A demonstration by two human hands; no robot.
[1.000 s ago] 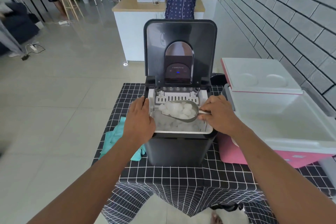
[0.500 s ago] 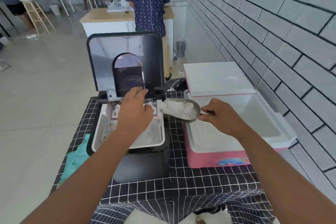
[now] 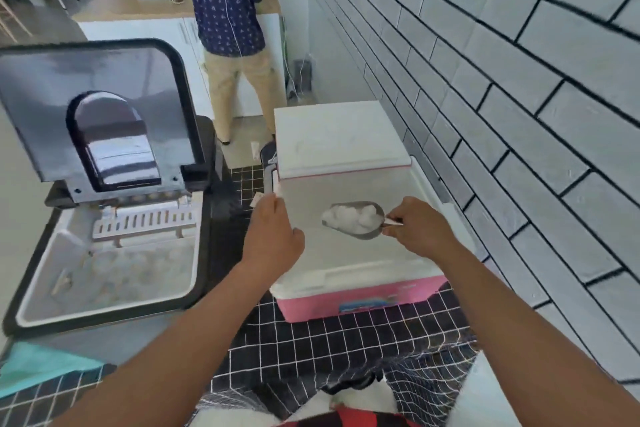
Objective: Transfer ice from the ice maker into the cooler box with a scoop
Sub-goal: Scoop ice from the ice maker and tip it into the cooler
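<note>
One heaped load of ice (image 3: 351,218) rode in the scoop (image 3: 356,220), now carried from the ice maker (image 3: 104,253) to hang over the open cooler box (image 3: 346,298) on the bench (image 3: 311,340); right hand (image 3: 420,227) fingers pinched the handle; left hand (image 3: 273,236), moved across, rested loosely curled on the cooler's rim; tipping seemed next.

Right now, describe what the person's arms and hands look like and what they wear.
Both forearms are bare up to the frame edge: no sleeves show. The left hand and right hand wear no gloves, and I see no watch, ring or bracelet. No markings show; the picture is slightly blurred.
</note>
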